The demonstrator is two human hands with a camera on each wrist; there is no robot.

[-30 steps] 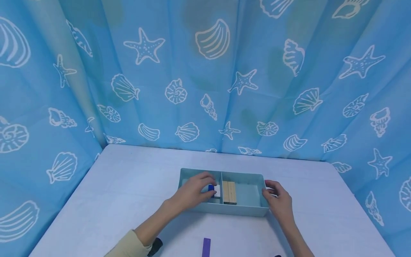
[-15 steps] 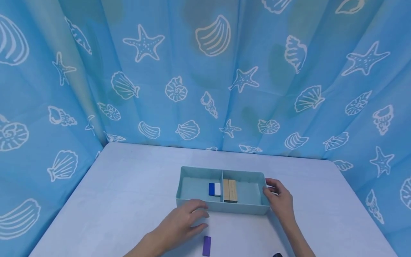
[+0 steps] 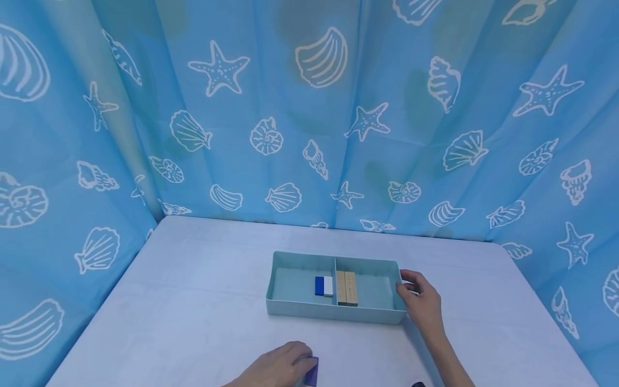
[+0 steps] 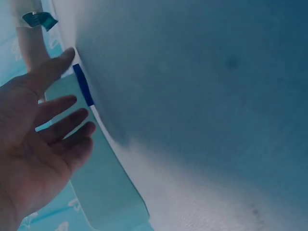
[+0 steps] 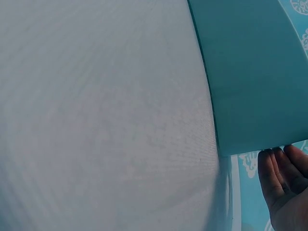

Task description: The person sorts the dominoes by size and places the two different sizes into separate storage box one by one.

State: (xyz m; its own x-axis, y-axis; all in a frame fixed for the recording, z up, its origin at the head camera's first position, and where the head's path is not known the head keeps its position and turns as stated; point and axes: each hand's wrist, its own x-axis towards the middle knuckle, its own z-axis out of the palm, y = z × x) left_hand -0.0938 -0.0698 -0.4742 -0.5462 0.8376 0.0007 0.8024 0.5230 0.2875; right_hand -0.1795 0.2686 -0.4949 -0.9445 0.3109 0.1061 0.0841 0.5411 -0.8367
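Observation:
My left hand [image 3: 282,365] is at a small purple block [image 3: 312,372] on the table, fingertips overlapping it in the head view. In the left wrist view, thumb and fingers are apart, with the block [image 4: 83,85] showing between them. My right hand [image 3: 422,301] touches the right end of a two-compartment blue-green box [image 3: 333,312]; in the right wrist view its fingertips [image 5: 265,156] meet the end wall. A blue block [image 3: 319,286] and a white block [image 3: 328,286] lie side by side in the left compartment. Two wooden blocks [image 3: 346,288] lie against the divider in the right one.
The white-covered table [image 3: 193,301] carries the box near its middle. A patterned blue curtain [image 3: 290,134] hangs along the back and both sides. A small dark object [image 3: 418,384] shows at the bottom edge, left of the right forearm.
My left hand has come out of the box's left compartment and moved down toward me to the purple block. The right hand stays at the box's right end.

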